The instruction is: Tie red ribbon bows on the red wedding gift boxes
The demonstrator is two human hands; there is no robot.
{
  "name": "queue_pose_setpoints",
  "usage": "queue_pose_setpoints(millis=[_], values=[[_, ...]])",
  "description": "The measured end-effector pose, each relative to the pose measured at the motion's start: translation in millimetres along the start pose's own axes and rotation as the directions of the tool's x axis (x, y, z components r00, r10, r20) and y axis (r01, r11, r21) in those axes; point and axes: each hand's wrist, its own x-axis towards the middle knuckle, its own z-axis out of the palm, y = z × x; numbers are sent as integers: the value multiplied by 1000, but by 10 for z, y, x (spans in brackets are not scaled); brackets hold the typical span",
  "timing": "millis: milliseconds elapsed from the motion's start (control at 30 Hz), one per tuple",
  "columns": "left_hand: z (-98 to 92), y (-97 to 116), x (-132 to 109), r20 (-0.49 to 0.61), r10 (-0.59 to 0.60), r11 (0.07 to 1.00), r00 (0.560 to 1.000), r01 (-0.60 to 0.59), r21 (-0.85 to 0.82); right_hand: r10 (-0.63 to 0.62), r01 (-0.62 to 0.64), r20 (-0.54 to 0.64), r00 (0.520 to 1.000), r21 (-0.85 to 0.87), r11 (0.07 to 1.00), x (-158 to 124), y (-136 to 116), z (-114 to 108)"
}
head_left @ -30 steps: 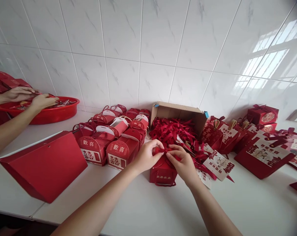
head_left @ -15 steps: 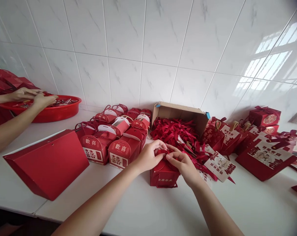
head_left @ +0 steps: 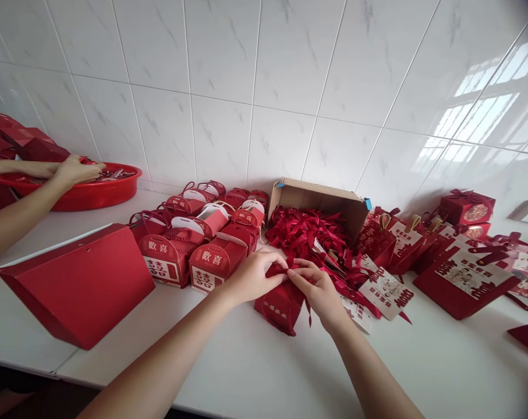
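My left hand (head_left: 255, 274) and my right hand (head_left: 319, 290) meet over the top of a small red gift box (head_left: 280, 309) with gold lettering. Both are closed, thumbs and fingertips pinching a red ribbon (head_left: 285, 266) at the top of the box. A thin ribbon end hangs beneath my right hand. The box stands turned and a little tilted on the white counter, and a cord crosses its front. My fingers hide most of its top. Just behind, loose red ribbons (head_left: 307, 228) spill out of an open cardboard box (head_left: 320, 191).
Several filled red boxes (head_left: 209, 261) stand in rows to the left, near a large red carton (head_left: 82, 285). A co-worker's hands (head_left: 78, 170) are over a red basin (head_left: 115, 191) of wrapped sweets. On the right are printed cards (head_left: 386, 294) and red gift bags (head_left: 464, 282).
The small box has turned and tilted, its lower part shifting left, and a ribbon end now shows below my right hand. The co-worker's hands have shifted over the basin. The view has moved slightly.
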Motion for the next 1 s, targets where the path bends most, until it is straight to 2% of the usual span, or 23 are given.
queue_pose_setpoints(millis=[100, 200, 300, 433, 533, 633, 700, 833, 900, 1000], values=[[-7, -31, 18, 19, -48, 999, 999, 48, -21, -3, 11, 59, 998, -137, 991, -32, -25, -72], [-29, -43, 21, 54, -99, 993, 994, 102, -58, -33, 77, 167, 985, -267, 961, -76, -99, -188], [-48, -30, 11, 99, -100, 993, 990, 105, -55, -28, 121, 245, 969, -377, 918, -121, -233, -302], [-53, -15, -2, 152, -82, 995, 985, 88, -36, 40, 125, 332, 942, -462, 878, -163, -383, -382], [-53, -36, -7, 148, -66, 997, 987, 70, -23, 121, 33, 324, 938, -434, 901, -169, -396, -397], [-56, -72, -11, 143, -42, 998, 989, 49, -42, 226, -124, 321, 920, -307, 943, -158, -330, -400], [-55, -84, -12, 138, -38, 997, 990, 46, -57, 257, -186, 349, 901, -224, 957, -156, -266, -398], [-29, -48, 0, 77, -32, 998, 997, 36, -54, 246, -208, 385, 889, -138, 968, -201, -179, -383], [-8, -23, 14, 24, -25, 999, 999, 26, -32, 258, -213, 373, 891, -159, 964, -238, -172, -364], [19, -22, 28, -25, -73, 997, 997, 72, -18, 272, -196, 339, 900, -242, 950, -285, -179, -321]])
